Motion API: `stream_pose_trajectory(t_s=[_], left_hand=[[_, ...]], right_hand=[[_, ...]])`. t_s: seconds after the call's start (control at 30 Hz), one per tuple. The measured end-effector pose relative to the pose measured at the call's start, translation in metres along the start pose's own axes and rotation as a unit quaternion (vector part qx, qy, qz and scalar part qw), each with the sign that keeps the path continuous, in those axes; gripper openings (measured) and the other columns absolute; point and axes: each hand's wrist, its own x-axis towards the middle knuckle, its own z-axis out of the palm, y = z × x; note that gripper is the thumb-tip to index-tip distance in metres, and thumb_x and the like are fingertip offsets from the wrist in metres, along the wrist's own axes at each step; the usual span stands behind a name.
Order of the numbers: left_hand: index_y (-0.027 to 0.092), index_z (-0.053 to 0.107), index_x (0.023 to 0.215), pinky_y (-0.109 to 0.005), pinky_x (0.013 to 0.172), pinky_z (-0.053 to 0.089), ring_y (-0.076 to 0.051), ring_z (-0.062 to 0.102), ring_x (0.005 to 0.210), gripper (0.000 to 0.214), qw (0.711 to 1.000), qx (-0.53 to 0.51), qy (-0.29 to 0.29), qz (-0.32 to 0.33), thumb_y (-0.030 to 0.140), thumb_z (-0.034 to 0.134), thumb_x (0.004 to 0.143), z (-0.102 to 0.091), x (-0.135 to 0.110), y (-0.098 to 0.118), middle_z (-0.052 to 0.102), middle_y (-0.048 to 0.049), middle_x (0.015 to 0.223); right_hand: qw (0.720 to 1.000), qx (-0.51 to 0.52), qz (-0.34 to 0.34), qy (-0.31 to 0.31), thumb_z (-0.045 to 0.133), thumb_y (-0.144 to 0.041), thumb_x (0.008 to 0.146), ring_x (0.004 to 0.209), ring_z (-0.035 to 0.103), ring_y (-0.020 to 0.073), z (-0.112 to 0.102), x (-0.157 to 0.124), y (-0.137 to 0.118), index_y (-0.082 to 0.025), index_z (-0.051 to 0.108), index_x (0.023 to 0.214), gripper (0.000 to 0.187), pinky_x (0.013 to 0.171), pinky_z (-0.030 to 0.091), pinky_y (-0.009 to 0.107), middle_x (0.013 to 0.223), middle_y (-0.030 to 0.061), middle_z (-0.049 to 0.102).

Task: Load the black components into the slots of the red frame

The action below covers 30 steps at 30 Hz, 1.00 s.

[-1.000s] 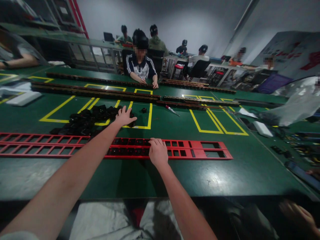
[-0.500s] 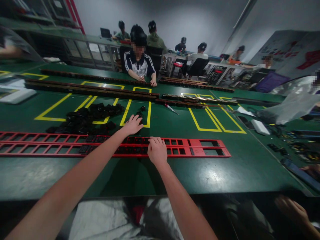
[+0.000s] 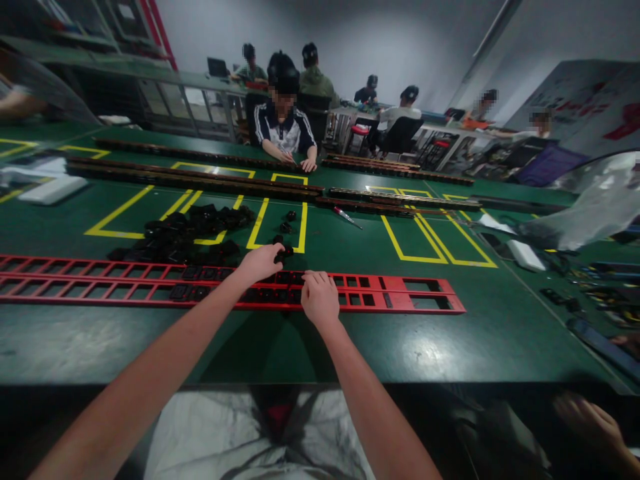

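Two long red slotted frames lie side by side across the green table. Small black square parts fill several of their slots near the middle. Just behind the frames, my left hand has its fingers curled round a small black part. My right hand rests on the frames, its bent fingers pressed together over the red rail; what lies under the fingertips is hidden. Beyond my left hand lie two loose black parts. A heap of black parts spreads to the left.
Long dark strips run across the table farther back. A red-handled screwdriver lies before them. White boxes are at the right and left. A co-worker sits opposite; another person's hand shows at lower right.
My left hand has drawn back slightly, and its outstretched fingers have curled in round a black part. My right hand stays on the red frames. The view has shifted a little.
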Motion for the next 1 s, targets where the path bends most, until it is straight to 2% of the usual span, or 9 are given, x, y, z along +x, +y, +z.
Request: stream_pose_trajectory(t_s=[0.23,0.3,0.4,0.53,0.67,0.8,0.9,1.0], left_hand=[[0.02,0.065,0.125,-0.038,0.09,0.055,-0.026,0.068,0.101,0.039,0.997,-0.04,0.065,-0.008,0.025,0.05,0.089,0.004,-0.014,0.0,0.07,-0.0103,0.119],[0.019,0.066,0.122,-0.037,0.093,0.055,-0.024,0.068,0.1,0.037,0.989,-0.112,0.1,-0.002,0.023,0.052,0.088,0.008,-0.019,0.0,0.07,-0.0098,0.119],[0.018,0.067,0.118,-0.038,0.096,0.055,-0.023,0.069,0.101,0.037,0.955,-0.261,0.143,-0.008,0.02,0.055,0.083,0.018,-0.024,0.002,0.072,-0.0087,0.118],[0.018,0.066,0.118,-0.04,0.102,0.052,-0.023,0.069,0.107,0.038,0.911,-0.393,0.126,-0.013,0.023,0.056,0.082,0.027,-0.031,0.015,0.072,-0.0086,0.119],[0.017,0.066,0.115,-0.04,0.102,0.052,-0.023,0.068,0.108,0.035,0.884,-0.459,0.089,-0.013,0.026,0.052,0.084,0.025,-0.04,0.037,0.072,-0.0084,0.115],[0.02,0.067,0.115,-0.039,0.103,0.052,-0.022,0.068,0.108,0.032,0.888,-0.456,0.058,0.002,0.026,0.048,0.09,0.02,-0.048,0.056,0.072,-0.0062,0.116],[0.02,0.063,0.119,-0.038,0.103,0.052,-0.02,0.067,0.109,0.032,0.894,-0.444,0.062,0.022,0.023,0.048,0.09,0.019,-0.053,0.064,0.07,-0.0062,0.119],[0.02,0.06,0.119,-0.038,0.1,0.055,-0.02,0.067,0.107,0.032,0.897,-0.434,0.074,0.032,0.021,0.054,0.087,0.022,-0.054,0.068,0.068,-0.007,0.119]], right_hand=[[1.0,-0.005,0.001,-0.007,0.048,-0.012,0.097,0.111,0.06,0.0238,0.0,0.0,0.0,-0.02,0.069,0.106,0.025,0.095,0.047,0.042,0.119,0.0067,0.073],[1.0,-0.008,-0.002,-0.002,0.048,-0.012,0.097,0.11,0.06,0.0242,0.001,0.0,0.001,-0.02,0.069,0.106,0.025,0.094,0.047,0.042,0.118,0.0066,0.073],[1.0,-0.008,-0.005,0.002,0.047,-0.013,0.097,0.11,0.061,0.0249,0.001,0.0,0.0,-0.02,0.069,0.106,0.025,0.093,0.048,0.042,0.117,0.0069,0.073],[1.0,0.006,0.01,0.022,0.045,-0.015,0.098,0.111,0.062,0.025,0.0,-0.001,-0.001,-0.017,0.066,0.12,0.03,0.097,0.049,0.042,0.121,0.0097,0.072],[0.997,0.041,0.012,0.068,0.046,-0.021,0.099,0.128,0.058,0.0244,0.0,-0.004,0.001,-0.013,0.051,0.143,0.046,0.107,0.047,0.039,0.141,0.0147,0.061],[0.993,0.074,-0.011,0.089,0.047,-0.025,0.099,0.137,0.052,0.0254,0.002,-0.007,0.006,-0.012,0.041,0.152,0.055,0.11,0.047,0.041,0.149,0.0174,0.054],[0.991,0.096,-0.015,0.095,0.049,-0.028,0.099,0.137,0.052,0.0271,0.001,-0.009,0.007,-0.013,0.041,0.153,0.056,0.11,0.047,0.044,0.147,0.0183,0.055],[0.989,0.11,-0.012,0.099,0.047,-0.031,0.1,0.13,0.058,0.0277,-0.001,-0.01,0.008,-0.013,0.044,0.15,0.054,0.107,0.049,0.045,0.141,0.0185,0.06]])
